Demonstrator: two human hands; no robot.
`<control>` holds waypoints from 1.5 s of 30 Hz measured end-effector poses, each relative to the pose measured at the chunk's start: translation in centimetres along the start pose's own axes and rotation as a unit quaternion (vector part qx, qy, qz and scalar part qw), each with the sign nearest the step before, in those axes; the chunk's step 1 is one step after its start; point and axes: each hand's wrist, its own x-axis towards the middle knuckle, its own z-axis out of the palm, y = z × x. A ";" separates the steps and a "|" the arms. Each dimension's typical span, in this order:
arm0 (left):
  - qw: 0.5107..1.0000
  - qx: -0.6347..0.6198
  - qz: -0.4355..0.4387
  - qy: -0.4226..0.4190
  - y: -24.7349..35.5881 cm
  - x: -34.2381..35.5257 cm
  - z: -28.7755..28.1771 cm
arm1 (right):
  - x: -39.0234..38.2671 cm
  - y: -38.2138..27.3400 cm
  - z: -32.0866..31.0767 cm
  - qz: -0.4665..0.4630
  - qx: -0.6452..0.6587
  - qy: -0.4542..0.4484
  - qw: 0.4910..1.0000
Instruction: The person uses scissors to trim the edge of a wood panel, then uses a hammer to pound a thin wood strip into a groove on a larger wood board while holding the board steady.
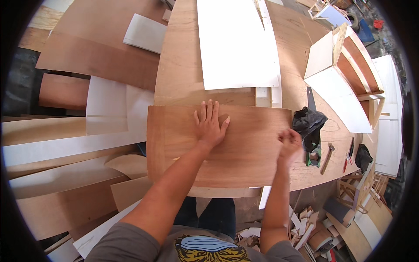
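panel (248,150) under left hand (211,129); bag (309,123), contents hidden

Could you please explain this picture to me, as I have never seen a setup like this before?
Certainly. There is no machine here: a person works with two bare hands, and a wide fisheye camera worn on the head looks down, so straight edges bend near the rim. The left hand lies flat on a brown wooden board and grasps nothing. The right hand is blurred near the board's right side; whether it holds anything is unclear. Also on the worktable are a white panel, a crumpled black bag and a hammer.
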 end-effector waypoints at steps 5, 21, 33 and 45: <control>1.000 0.010 0.020 -0.001 -0.4 0.2 -0.1 | -3.0 1.7 10.1 -0.121 -0.189 -0.147 0.963; 1.000 0.006 0.017 0.003 -0.6 0.2 0.8 | -1.9 3.4 16.2 -0.410 -0.360 -0.168 0.821; 1.000 0.007 0.012 -0.009 -0.5 0.3 0.5 | -1.8 3.0 16.7 -0.419 -0.390 -0.183 0.799; 0.999 0.036 0.018 0.012 -0.7 0.2 1.0 | -2.1 2.6 17.3 -0.471 -0.390 -0.161 0.775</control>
